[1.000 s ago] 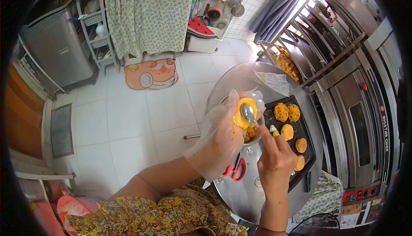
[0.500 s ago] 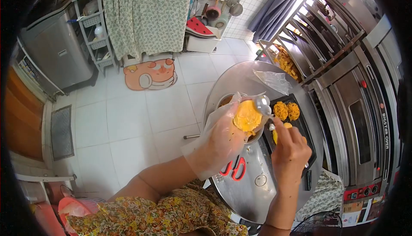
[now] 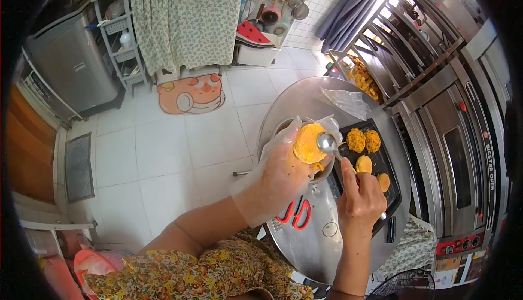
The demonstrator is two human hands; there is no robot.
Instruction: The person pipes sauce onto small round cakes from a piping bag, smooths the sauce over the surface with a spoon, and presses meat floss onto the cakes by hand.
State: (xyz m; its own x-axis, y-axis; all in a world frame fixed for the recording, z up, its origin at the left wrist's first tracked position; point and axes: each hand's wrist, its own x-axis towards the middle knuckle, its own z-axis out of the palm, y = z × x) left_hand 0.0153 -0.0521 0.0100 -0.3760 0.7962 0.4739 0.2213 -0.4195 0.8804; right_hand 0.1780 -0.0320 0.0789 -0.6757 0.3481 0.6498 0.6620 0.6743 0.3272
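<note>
My left hand (image 3: 286, 164), in a clear plastic glove, holds a round yellow cake (image 3: 309, 144) over a metal bowl (image 3: 326, 176) with orange-brown filling. Bare, my right hand (image 3: 362, 196) grips a metal spoon (image 3: 328, 144), its bowl touching the cake's right side. Right of the hands lies a black tray (image 3: 388, 162) holding two orange shredded-topped rounds (image 3: 363, 141) and plain round cakes (image 3: 364, 164), partly hidden by my right hand. Red-handled scissors (image 3: 300, 215) lie on the round metal table (image 3: 305, 250) below the bowl.
A clear plastic bag (image 3: 348, 104) lies at the table's far side. An oven (image 3: 455, 164) and a metal tray rack (image 3: 400, 44) stand at the right. On the tiled floor is a pink animal-shaped mat (image 3: 192, 94). A fan (image 3: 403, 286) stands at the bottom right.
The spoon swung off the cake to its right edge, then came back against it. My right hand shifted right and down; the cake's yellow face was uncovered.
</note>
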